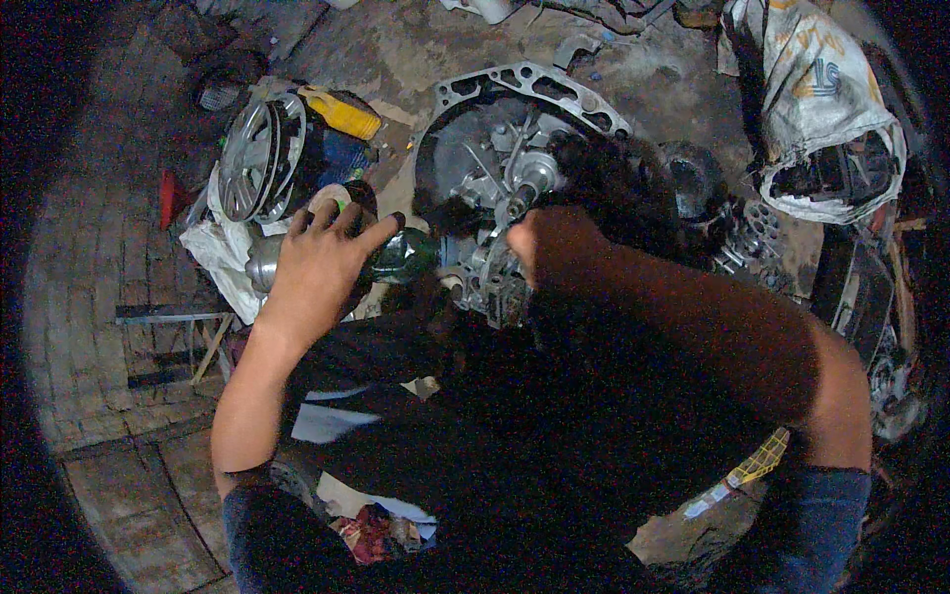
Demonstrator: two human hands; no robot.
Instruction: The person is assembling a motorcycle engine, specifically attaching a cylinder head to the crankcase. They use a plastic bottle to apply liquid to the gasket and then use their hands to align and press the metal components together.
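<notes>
My left hand [319,265] grips a dark green bottle [404,255], which lies almost level with its mouth end toward a metal gearbox housing [515,129] on the ground. The housing is grey aluminium with a bolted bell-shaped flange and a shaft in its middle. My right hand [554,246] is closed against the housing's near side, just beside the shaft; whatever its fingers hold is hidden from me. Both forearms reach in from below.
A round metal wheel cover [259,156] leans at the left beside a yellow container [341,112] and white cloth. A white printed sack [821,109] lies at the upper right. Dark greasy parts [737,233] sit to the right of the housing. Brick paving [89,277] spreads left.
</notes>
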